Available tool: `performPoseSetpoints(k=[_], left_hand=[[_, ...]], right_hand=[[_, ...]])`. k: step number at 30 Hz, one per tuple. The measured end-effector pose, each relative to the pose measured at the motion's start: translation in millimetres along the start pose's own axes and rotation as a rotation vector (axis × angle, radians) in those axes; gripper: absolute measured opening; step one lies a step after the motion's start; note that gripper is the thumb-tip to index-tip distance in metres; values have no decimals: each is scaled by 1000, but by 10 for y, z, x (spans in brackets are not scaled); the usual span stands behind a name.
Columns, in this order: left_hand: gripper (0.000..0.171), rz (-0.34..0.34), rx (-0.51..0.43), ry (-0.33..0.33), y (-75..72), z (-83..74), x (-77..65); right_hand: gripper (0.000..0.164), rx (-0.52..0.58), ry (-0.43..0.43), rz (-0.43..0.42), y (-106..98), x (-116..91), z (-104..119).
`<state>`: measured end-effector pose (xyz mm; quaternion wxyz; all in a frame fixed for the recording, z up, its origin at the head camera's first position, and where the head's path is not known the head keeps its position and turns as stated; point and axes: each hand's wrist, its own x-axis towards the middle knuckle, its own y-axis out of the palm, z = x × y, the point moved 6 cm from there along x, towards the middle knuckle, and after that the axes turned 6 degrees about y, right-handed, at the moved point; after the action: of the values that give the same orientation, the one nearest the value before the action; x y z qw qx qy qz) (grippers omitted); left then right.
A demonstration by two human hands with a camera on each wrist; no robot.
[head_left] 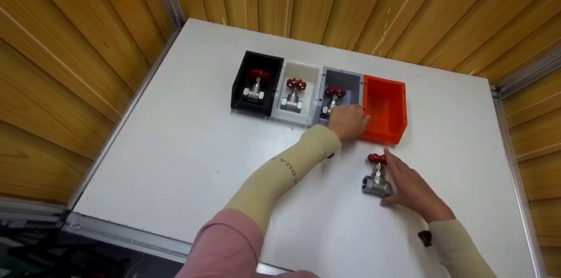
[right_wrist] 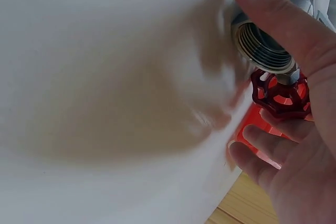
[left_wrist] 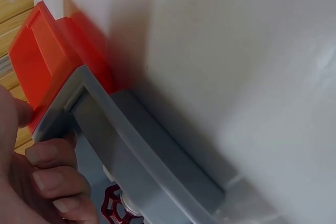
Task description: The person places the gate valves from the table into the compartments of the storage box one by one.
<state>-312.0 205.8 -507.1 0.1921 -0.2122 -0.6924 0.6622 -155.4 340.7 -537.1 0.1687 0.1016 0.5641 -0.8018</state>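
My left hand (head_left: 349, 121) is at the front of the grey bin (head_left: 344, 77), beside the orange bin (head_left: 385, 113). In the left wrist view its fingers curl inside the grey bin while the thumb lies on the orange side, pinching the wall between them. A valve with a red handwheel (left_wrist: 116, 205) sits in the grey bin, partly hidden by that hand in the head view. My right hand (head_left: 410, 186) is around the right side of another metal valve (head_left: 377, 184), its thumb along the body and its fingers extended beside the red handwheel (right_wrist: 281, 95).
The bins stand side by side in a row toward the back of the white table (head_left: 175, 159). A black bin (head_left: 236, 89) and a white bin (head_left: 307, 67) each hold one red-wheeled valve. Wooden panel walls (head_left: 302, 1) rise behind and at the sides.
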Motion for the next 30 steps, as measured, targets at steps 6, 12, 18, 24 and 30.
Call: performPoseSetpoints(k=[6, 12, 18, 24, 30], left_hand=[[45, 23, -31, -20, 22, -17, 16], [44, 55, -53, -35, 41, -38, 13], [44, 84, -71, -65, 48, -53, 3], [44, 76, -41, -73, 57, -49, -15], [45, 48, -26, -41, 8, -75, -31]], right_hand=[[126, -20, -8, -32, -23, -7, 23], [112, -23, -28, -67, -19, 6, 20], [108, -9, -57, -105, -9, 31, 9], [108, 22, -60, -101, 15, 52, -1], [108, 33, -48, -85, -5, 60, -10]])
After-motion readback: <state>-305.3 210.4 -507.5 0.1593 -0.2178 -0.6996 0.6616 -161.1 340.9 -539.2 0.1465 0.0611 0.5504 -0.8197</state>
